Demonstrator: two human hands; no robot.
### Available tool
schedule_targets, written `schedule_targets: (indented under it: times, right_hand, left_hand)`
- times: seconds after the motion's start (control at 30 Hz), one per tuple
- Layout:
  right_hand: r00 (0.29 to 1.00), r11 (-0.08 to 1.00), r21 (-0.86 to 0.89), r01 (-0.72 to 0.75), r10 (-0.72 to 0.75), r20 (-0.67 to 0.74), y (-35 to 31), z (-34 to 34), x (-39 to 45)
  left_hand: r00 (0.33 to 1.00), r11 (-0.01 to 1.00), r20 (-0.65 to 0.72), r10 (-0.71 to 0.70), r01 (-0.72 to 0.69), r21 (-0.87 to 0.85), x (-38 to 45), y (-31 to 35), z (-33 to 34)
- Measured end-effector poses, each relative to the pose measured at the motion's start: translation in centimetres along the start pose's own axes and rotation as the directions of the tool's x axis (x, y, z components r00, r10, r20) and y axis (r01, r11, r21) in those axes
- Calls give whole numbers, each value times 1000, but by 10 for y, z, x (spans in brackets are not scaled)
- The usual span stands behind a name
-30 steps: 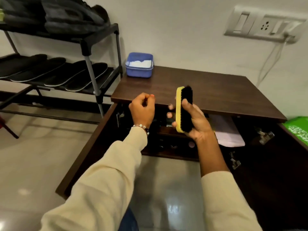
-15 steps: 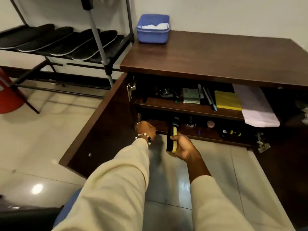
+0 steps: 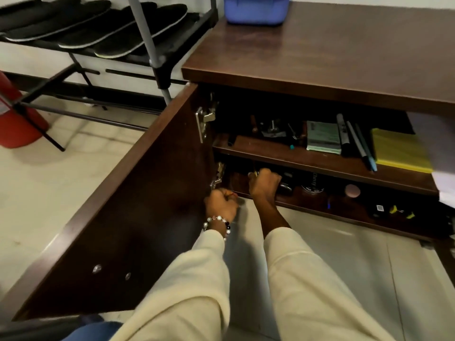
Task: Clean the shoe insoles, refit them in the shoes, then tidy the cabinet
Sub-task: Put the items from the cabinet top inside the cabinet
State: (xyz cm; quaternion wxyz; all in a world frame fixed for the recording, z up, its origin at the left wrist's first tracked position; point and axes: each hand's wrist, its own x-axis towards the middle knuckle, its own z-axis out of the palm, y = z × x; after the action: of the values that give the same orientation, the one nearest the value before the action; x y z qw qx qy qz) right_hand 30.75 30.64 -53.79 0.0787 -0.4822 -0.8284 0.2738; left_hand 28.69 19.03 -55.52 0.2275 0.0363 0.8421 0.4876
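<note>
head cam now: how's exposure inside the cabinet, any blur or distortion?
Head view: lower shelf is deep in shadow, so the right hand hides whatever it holds; upper shelf is dim but readable; sleeves look motion-smeared; wide-angle bends the cabinet door edge; soft glare on the floor tiles.

— Can you read anything in there?

— Only one word clearly: "Cherry", in white letters running sideways on a dark round tin (image 3: 312, 184) on the lower shelf, just right of the right hand (image 3: 264, 184).

— And the green pad or the marker on the shelf above?

— Both carry print, but it's too blurred to read.
</note>
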Motion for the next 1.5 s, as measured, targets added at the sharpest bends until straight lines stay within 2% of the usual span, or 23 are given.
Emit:
schedule_targets:
  times: [0.07, 0.27, 0.43, 0.63, 0.73, 0.83, 0.9, 1.0, 1.1, 1.13, 1.2, 1.27, 1.37, 1.43, 1.5]
  right_hand:
    - [998, 995, -88, 47, -44, 35, -2, 5, 9]
    - [988, 996, -36, 78, -73, 139, -2, 19, 13]
    - [990, 996, -1, 94, -93, 108, 3, 8, 7]
    - [998, 988, 153, 36, -44, 50, 12, -7, -25]
    - [1000, 965, 261, -18, 16, 11, 20, -27, -48]
    - [996, 937, 349, -36, 61, -59, 27, -52, -69]
    - [994, 921, 386, -43, 80, -81, 28, -72, -83]
    - [996, 924, 380, -36, 64, -62, 27, -100, -100]
    - [999, 905, 425, 33, -47, 23, 13, -134, -117]
    - [994, 894, 443, 66, -98, 51, 4, -147, -125]
    - [971, 880, 448, 156, -220, 94, -14, -169, -137]
    - [934, 865, 434, 252, -334, 125, -32, -187, -147]
    - [898, 856, 399, 328, -414, 151, -58, -211, -158]
    - [861, 847, 380, 371, -468, 202, -75, -219, -166]
    - [817, 835, 371, 407, -514, 262, -90, -221, -174]
  left_hand:
    - [1000, 999, -9, 22, -22, -25, 1, 4, 1]
    - [994, 991, -94, -58, 46, -127, 5, 3, 9]
    - [993, 988, -109, -55, 38, -151, -1, 15, 14]
    - [984, 985, -168, -61, 32, -170, -21, 24, 7]
    - [989, 991, -146, 0, -20, -134, -39, 40, 1]
    - [981, 986, -110, 163, -165, -13, -73, 80, -13]
    - [947, 947, -52, 318, -314, 71, -92, 110, -22]
    - [833, 820, 118, 541, -554, 147, -116, 148, -42]
    - [720, 655, 278, 635, -693, 300, -136, 185, -74]
    - [699, 603, 280, 658, -712, 360, -142, 198, -88]
    - [681, 525, 201, 704, -690, 498, -144, 215, -116]
    - [710, 496, 97, 697, -575, 651, -138, 225, -141]
    - [872, 517, 69, 484, -349, 782, -134, 229, -177]
    - [924, 525, 117, 365, -308, 794, -127, 225, -194]
    - [941, 561, 133, 310, -294, 774, -120, 220, -206]
